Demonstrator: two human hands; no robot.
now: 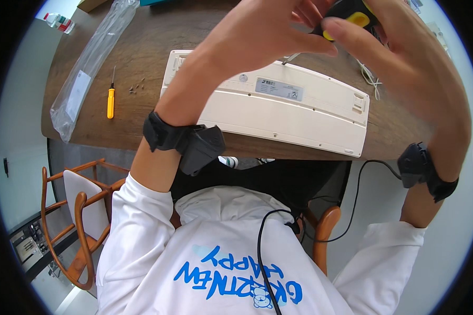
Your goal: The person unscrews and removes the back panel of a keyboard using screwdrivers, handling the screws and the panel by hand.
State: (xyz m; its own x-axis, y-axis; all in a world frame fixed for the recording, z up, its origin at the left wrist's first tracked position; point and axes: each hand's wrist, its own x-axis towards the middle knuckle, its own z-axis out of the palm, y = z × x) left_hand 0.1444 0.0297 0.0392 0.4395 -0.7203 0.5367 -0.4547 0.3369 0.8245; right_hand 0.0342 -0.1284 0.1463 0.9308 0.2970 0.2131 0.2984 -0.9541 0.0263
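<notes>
A white keyboard [231,110] lies face down near the table's front edge, with screws along its back and a silver label [278,89]. Above its far edge, my right hand [383,47] grips a black-and-yellow screwdriver tool [355,16]. My left hand [268,31] has curled fingers at the tool's lower end. A metal shaft [289,59] reaches down to the keyboard's back beneath them; its tip is small to see. Left of the keyboard lie a yellow-handled screwdriver [111,102] and several loose screws [133,90].
The wooden table [63,63] holds a long clear plastic bag [92,65], a water bottle [58,22] at the back left and a white cable [370,79] beside the keyboard. Wooden chairs [81,226] stand below, and a black cable [357,184] hangs past the right edge.
</notes>
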